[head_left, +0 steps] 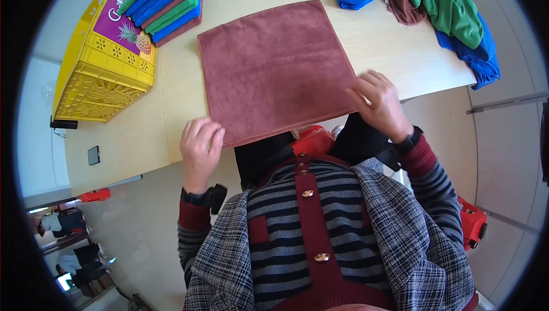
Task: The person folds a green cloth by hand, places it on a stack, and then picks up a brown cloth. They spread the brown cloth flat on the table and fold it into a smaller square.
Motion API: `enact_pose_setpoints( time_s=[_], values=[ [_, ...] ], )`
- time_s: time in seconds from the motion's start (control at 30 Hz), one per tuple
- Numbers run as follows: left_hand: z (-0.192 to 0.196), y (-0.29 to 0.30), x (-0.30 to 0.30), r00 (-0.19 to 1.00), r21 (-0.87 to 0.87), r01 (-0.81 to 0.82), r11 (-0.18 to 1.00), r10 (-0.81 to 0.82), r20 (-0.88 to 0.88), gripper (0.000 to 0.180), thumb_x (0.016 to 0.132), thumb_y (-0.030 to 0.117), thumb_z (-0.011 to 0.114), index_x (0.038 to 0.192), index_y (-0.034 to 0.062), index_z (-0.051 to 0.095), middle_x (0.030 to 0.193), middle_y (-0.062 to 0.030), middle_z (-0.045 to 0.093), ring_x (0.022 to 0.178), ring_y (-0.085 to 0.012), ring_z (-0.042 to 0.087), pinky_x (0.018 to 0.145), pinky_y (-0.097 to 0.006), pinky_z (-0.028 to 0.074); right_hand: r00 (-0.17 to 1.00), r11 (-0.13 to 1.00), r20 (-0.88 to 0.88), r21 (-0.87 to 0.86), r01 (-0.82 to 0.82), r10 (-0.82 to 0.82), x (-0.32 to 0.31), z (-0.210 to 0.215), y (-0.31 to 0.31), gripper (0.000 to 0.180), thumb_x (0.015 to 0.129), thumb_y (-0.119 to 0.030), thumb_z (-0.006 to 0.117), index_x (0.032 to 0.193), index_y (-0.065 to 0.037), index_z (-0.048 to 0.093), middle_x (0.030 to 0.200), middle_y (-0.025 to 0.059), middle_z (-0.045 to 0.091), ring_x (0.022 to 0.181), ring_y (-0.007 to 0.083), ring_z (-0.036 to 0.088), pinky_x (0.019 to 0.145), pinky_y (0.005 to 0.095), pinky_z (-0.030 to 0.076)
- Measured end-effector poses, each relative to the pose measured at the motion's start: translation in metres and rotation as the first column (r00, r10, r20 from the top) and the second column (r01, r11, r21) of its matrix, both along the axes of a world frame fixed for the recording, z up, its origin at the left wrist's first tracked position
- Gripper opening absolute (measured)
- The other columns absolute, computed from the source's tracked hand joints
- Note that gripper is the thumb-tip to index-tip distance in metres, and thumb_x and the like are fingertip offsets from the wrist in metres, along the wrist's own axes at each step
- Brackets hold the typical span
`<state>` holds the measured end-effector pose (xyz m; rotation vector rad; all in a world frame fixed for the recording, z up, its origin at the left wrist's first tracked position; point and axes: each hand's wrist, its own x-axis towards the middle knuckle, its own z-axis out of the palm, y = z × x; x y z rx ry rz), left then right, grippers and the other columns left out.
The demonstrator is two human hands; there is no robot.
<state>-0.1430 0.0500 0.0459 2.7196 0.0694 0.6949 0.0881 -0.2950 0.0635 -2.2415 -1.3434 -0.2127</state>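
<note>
A reddish-brown towel [274,65] is spread on the table in front of me, its stitched near edges lying one over the other and reaching the table's front edge. At its near left corner, my left hand [200,145] is closed in a pinch on the towel. My right hand [378,104], slightly blurred, pinches the towel's right edge close to the near right corner. A darker patch, perhaps shadow, shows on the cloth near that hand.
Folded green, blue and brown towels [171,5] are stacked at the back left, beside a yellow plastic crate [114,53]. Loose crumpled towels [457,19] lie at the back right, some hanging over the edge. A small dark flat object [94,155] rests at left.
</note>
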Motion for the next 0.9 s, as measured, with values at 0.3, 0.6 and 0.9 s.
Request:
enact_pose_setpoints(
  time_s=[0.3, 0.6, 0.9],
  values=[
    [-0.053, -0.044, 0.106, 0.972, 0.239, -0.041, 0.970, 0.093, -0.215, 0.055, 0.100, 0.028, 0.059, 0.152, 0.0118, 0.048, 0.161, -0.0161, 0.039, 0.152, -0.0370, 0.030, 0.122, -0.057, 0.025, 0.991, 0.991, 0.097, -0.091, 0.098, -0.089, -0.032, -0.059, 0.136, 0.056, 0.102, -0.039, 0.055, 0.147, -0.005, 0.053, 0.155, 0.0157, 0.048, 0.147, 0.0351, 0.039, 0.122, 0.0501, 0.028],
    [-0.054, -0.027, 0.071, 0.884, 0.252, -0.248, 0.935, 0.325, -0.337, 0.067, 0.103, 0.050, 0.050, 0.160, 0.0150, 0.038, 0.168, -0.0143, 0.029, 0.155, -0.0381, 0.023, 0.123, -0.062, 0.017, 0.939, 0.921, 0.130, -0.192, 0.340, -0.320, 0.006, -0.069, 0.078, 0.062, 0.103, -0.045, 0.051, 0.153, -0.009, 0.046, 0.162, 0.0117, 0.041, 0.152, 0.0338, 0.032, 0.124, 0.0502, 0.024],
    [-0.061, -0.013, 0.044, 0.883, 0.173, -0.308, 0.936, 0.349, -0.313, 0.065, 0.105, 0.049, 0.048, 0.159, 0.0132, 0.038, 0.167, -0.0140, 0.031, 0.154, -0.0380, 0.025, 0.124, -0.061, 0.017, 0.890, 0.875, 0.199, -0.188, 0.446, -0.411, 0.035, -0.079, 0.032, 0.059, 0.104, -0.043, 0.051, 0.153, -0.011, 0.047, 0.157, 0.0132, 0.047, 0.148, 0.0352, 0.038, 0.122, 0.0506, 0.028]
  ],
)
